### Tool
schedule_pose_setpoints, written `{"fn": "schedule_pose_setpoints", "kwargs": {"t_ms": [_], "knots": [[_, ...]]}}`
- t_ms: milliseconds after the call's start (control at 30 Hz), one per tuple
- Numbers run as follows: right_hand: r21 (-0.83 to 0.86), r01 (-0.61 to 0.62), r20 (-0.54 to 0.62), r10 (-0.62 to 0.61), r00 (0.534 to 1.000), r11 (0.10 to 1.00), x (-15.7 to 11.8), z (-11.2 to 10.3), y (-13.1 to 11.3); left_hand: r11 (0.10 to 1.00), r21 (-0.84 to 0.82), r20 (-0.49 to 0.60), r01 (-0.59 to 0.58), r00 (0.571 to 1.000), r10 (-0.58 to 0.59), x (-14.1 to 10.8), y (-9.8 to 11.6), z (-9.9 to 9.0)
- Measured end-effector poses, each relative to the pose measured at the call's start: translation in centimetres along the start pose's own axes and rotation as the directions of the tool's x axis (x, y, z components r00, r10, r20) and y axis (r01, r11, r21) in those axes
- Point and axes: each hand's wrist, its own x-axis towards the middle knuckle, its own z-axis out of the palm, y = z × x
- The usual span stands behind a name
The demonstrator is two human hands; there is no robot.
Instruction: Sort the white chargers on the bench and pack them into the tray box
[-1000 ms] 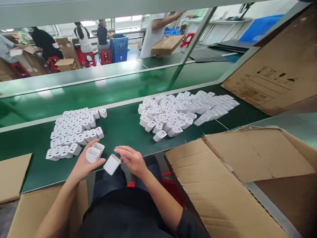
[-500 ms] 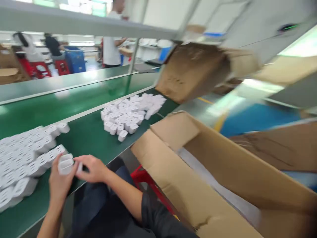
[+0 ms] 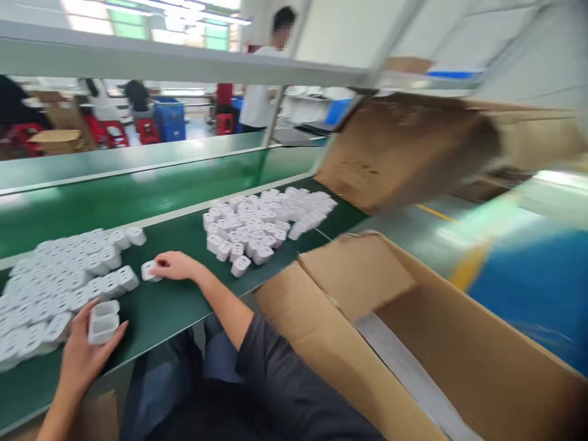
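Observation:
My left hand (image 3: 85, 352) holds a white plastic housing (image 3: 103, 323) at the front edge of the green work surface. Two hollow compartments in the housing face up, and my thumb is stretched along its near side. My right hand (image 3: 179, 266) is further forward, pinching a small white block (image 3: 150, 271) with dark slots at the green surface. Rows of similar white slotted blocks (image 3: 59, 275) stand close together beside and beyond my left hand. Right of my right hand lies a loose heap of white blocks (image 3: 257, 223).
A large open cardboard box (image 3: 331, 343) with white lining stands at my right. Another cardboard box (image 3: 372, 153) lies tilted at the far end of the bench (image 3: 184, 306). A metal rail (image 3: 184, 61) crosses above. A person (image 3: 261, 98) stands beyond, others sit further back.
My right hand has moved away from the left hand, forward to the rows, with a slotted block in its fingers. My left hand has lowered with the housing. The view has shifted left.

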Motion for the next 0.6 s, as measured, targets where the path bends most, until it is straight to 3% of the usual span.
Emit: {"fn": "schedule_pose_setpoints", "kwargs": {"t_ms": [167,333,433,533,600], "knots": [[0.070,0.076,-0.044,-0.073,0.996,0.995,0.8,1.7,2.5,0.999,-0.019,0.023,-0.025,0.999,0.026,-0.4,1.1,0.2],[0.077,0.081,-0.038,-0.079,0.996,0.994,0.9,3.3,2.4,0.996,-0.072,-0.014,0.051,0.999,-0.052,-1.5,1.5,-0.1],[0.104,0.096,-0.233,-0.070,0.970,0.990,0.1,3.1,2.1,0.987,-0.146,0.014,0.073,0.997,-0.071,-2.0,1.9,-0.3],[0.160,0.239,-0.417,-0.154,0.896,0.958,-1.6,3.1,1.2,0.953,-0.288,0.056,0.091,0.995,-0.078,-1.9,1.9,-0.5],[0.176,0.412,-0.346,-0.336,0.876,0.894,-2.9,4.1,-0.2,0.903,-0.413,0.097,0.119,0.991,-0.087,-1.8,1.5,-0.7]]}}
